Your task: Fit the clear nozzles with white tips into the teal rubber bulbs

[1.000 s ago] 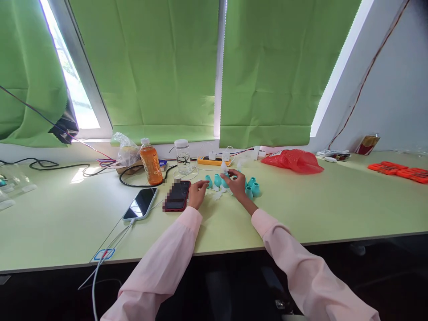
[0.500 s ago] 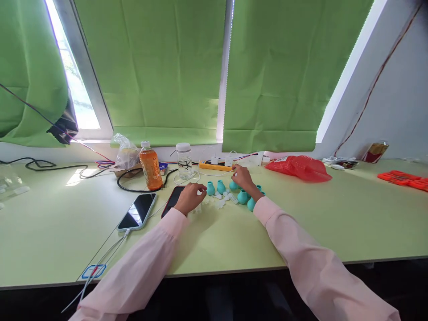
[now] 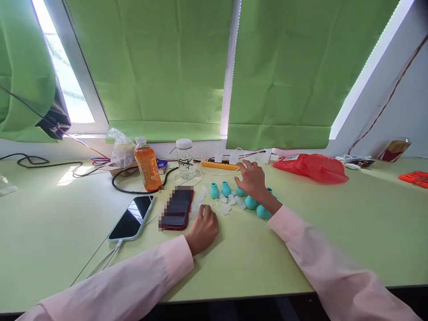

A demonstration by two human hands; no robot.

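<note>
Several small teal bulb-shaped pieces stand on the table, among them one at the left [image 3: 214, 191], one beside it [image 3: 226, 189] and one nearer the front [image 3: 263, 211]. My right hand [image 3: 252, 178] is over the back of this group, fingers bent and apart, with nothing visible in them. Small clear and white plastic pieces [image 3: 225, 208] lie in front of the teal ones. My left hand [image 3: 204, 226] rests on the table beside more clear pieces [image 3: 198, 206], its fingers curled downward; their tips are hidden.
Two phones, one dark red-edged [image 3: 177, 208] and one pale-edged [image 3: 132, 218], lie at the left. Behind stand an orange drink bottle [image 3: 147, 166], a clear jar [image 3: 185, 160] and a yellow power strip [image 3: 219, 165]. A red bag [image 3: 312, 167] lies at the back right.
My left hand has moved toward the table's front edge, away from the teal pieces, uncovering the red-edged phone. My right hand's fingers have spread. The view has shifted slightly.
</note>
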